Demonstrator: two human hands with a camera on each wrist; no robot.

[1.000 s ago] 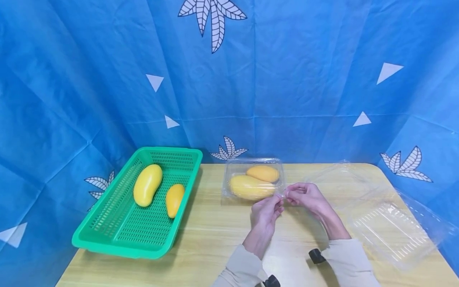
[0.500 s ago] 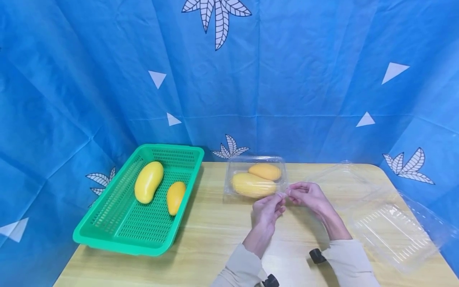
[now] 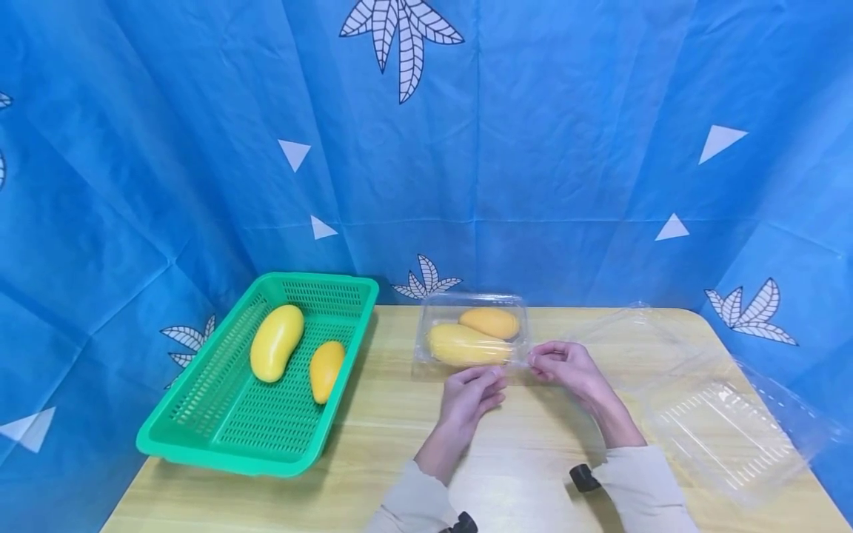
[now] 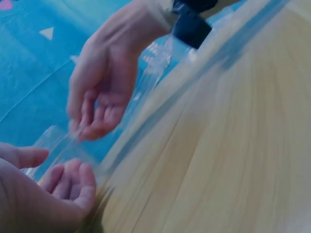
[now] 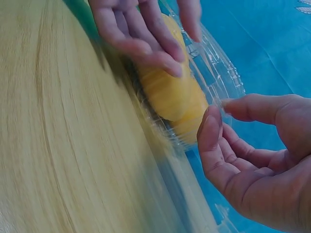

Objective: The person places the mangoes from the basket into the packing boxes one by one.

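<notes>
A clear plastic clamshell box (image 3: 420, 348) stands near the table's back edge. Inside it lie a large yellow mango (image 3: 466, 345) and a smaller orange-yellow mango (image 3: 489, 323). My right hand (image 3: 566, 368) pinches the box's front right corner between thumb and fingertips, which shows closer up in the right wrist view. Along the front side, my left hand (image 3: 469, 400) is spread with thumb and fingers apart. In the left wrist view, nothing sits between the left hand's (image 4: 53, 189) thumb and fingers. Whether its fingertips touch the box's front edge I cannot tell.
A green plastic basket (image 3: 143, 437) stands on the left, holding a long yellow mango (image 3: 276, 343) and a smaller orange one (image 3: 326, 371). Another clear plastic box (image 3: 726, 437) lies open at the right. A blue curtain (image 3: 533, 148) hangs behind the wooden table (image 3: 373, 474).
My left hand has let go of the corner and moved left along the box's front, its fingers opening. The right hand stays at the corner; the box and mangoes remain in place.
</notes>
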